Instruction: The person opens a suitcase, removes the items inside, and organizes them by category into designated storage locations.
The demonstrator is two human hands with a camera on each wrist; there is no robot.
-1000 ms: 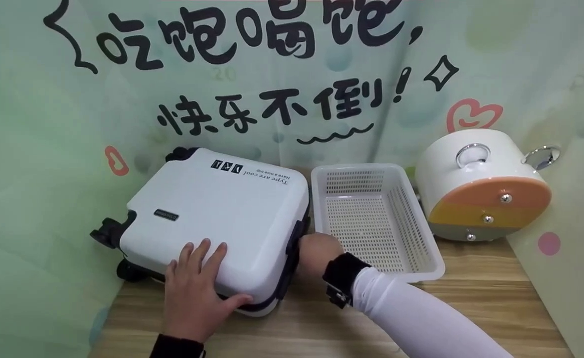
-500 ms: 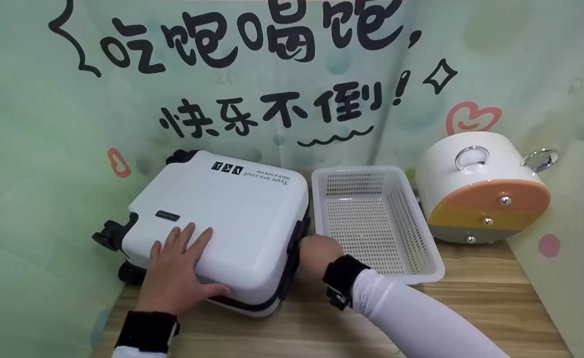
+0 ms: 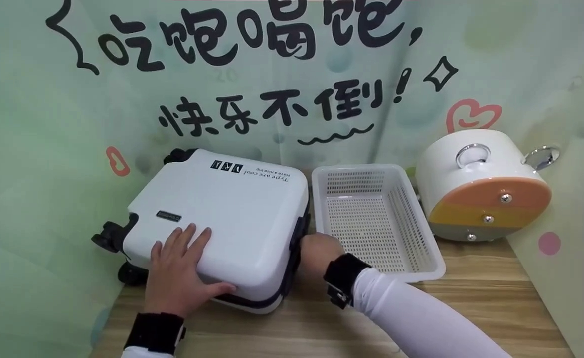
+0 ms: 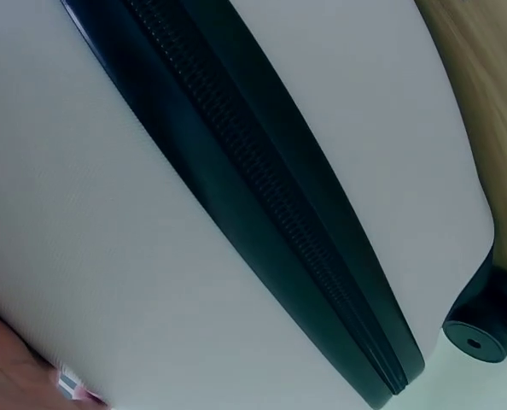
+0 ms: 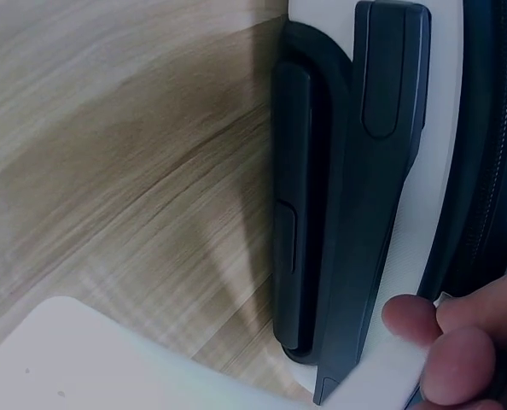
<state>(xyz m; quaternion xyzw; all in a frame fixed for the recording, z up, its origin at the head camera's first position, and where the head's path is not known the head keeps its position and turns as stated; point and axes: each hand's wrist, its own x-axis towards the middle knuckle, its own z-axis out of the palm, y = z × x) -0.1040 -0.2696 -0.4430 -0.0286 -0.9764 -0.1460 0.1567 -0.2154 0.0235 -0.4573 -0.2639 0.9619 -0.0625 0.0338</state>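
A white hard-shell suitcase lies flat on the wooden table, its wheels toward the left. My left hand rests on its near edge, fingers spread over the lid and thumb along the side. In the left wrist view a dark zipper runs along the suitcase's side. At the suitcase's right side, my right hand is curled against the zipper band. The right wrist view shows its fingertips pinching at the zipper, where the zipper pull is mostly covered by them. Beside them lies the black handle.
A white perforated basket stands just right of the suitcase, close to my right wrist. Farther right is a white rounded container with an orange, yellow and grey front and silver handles. A printed cloth hangs behind.
My left hand has slid left along the suitcase's near edge, then stayed nearly still. My right hand holds almost the same place at the suitcase's right side.
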